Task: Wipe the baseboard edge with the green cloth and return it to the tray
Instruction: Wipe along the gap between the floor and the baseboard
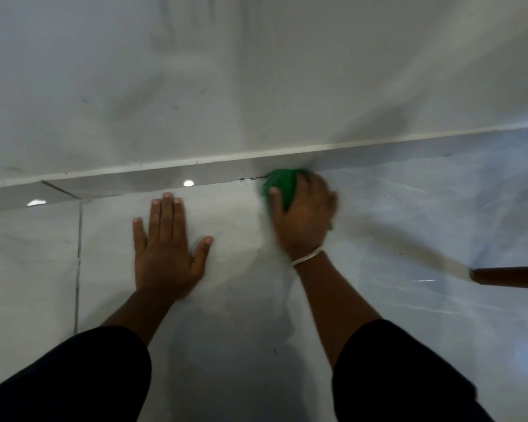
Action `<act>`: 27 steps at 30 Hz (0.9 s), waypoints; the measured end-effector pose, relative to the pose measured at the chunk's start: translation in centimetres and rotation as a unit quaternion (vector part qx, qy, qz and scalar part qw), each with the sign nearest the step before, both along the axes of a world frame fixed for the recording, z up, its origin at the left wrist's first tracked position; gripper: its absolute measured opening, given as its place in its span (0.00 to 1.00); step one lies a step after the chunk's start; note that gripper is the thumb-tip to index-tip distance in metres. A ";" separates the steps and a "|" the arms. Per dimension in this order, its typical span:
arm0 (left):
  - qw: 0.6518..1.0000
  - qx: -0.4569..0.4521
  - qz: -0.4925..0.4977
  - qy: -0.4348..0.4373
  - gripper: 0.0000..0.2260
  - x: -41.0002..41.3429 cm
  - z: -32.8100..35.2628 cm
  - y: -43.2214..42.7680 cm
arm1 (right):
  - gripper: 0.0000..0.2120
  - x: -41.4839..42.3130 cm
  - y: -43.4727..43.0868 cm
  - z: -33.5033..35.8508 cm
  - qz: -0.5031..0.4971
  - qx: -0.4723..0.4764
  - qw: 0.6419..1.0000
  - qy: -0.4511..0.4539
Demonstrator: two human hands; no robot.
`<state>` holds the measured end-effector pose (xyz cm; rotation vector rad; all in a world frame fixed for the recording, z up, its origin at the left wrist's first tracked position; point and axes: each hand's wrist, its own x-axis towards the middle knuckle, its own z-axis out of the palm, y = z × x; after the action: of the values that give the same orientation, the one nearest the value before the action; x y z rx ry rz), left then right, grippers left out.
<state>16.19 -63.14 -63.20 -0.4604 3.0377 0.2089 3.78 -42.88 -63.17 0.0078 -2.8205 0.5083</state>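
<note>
A grey tiled baseboard (153,179) runs across the view where the white wall meets the glossy floor. The green cloth (280,185) is bunched up and pressed against the baseboard's lower edge, at a dark grimy line in the joint. My right hand (304,216) covers most of the cloth and grips it; the hand is blurred. My left hand (165,242) lies flat on the floor to the left, fingers spread, holding nothing. No tray is in view.
A brown wooden leg or handle (509,277) juts in from the right edge, low over the floor. The pale floor tiles (256,315) show a grout line (78,269) at the left. My dark sleeves fill the bottom corners.
</note>
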 end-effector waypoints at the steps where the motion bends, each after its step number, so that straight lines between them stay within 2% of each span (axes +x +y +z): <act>1: 1.000 0.000 0.001 0.000 0.39 0.0 0.0 0.1 | 0.29 -1.1 1.7 -0.1 -0.053 -0.002 0.999 -0.013; 3: 1.000 0.005 0.000 0.001 0.39 -0.1 -0.1 0.1 | 0.33 -2.8 4.1 0.0 -0.150 -0.020 0.987 -0.056; 6: 1.000 0.008 0.004 0.008 0.39 -0.1 -0.4 0.1 | 0.35 -2.9 1.7 0.1 -0.217 -0.016 0.972 -0.084; 12: 1.000 0.016 0.007 -0.001 0.40 -0.4 -0.6 0.0 | 0.35 0.8 -9.1 0.4 -0.153 -0.034 0.983 -0.094; 17: 1.000 0.007 0.004 -0.005 0.40 -0.4 -0.2 -0.2 | 0.32 0.6 -4.5 0.8 -0.052 -0.025 0.997 -0.044; 20: 1.000 0.002 0.005 0.007 0.40 -0.6 -0.3 -0.4 | 0.32 -1.3 -0.6 1.0 -0.106 -0.063 0.991 -0.053; 23: 1.000 -0.003 0.003 0.006 0.40 -0.7 -0.6 -0.4 | 0.31 -2.0 -1.0 1.2 -0.167 -0.104 0.978 -0.071; 27: 1.000 -0.007 0.004 -0.006 0.41 -0.7 -0.5 -0.3 | 0.26 -0.1 -5.9 1.7 -0.143 -0.103 0.980 -0.096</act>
<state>15.53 -63.48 -63.71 -0.4720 3.0272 0.1843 3.72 -48.74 -61.50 -0.5069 -2.8661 0.7638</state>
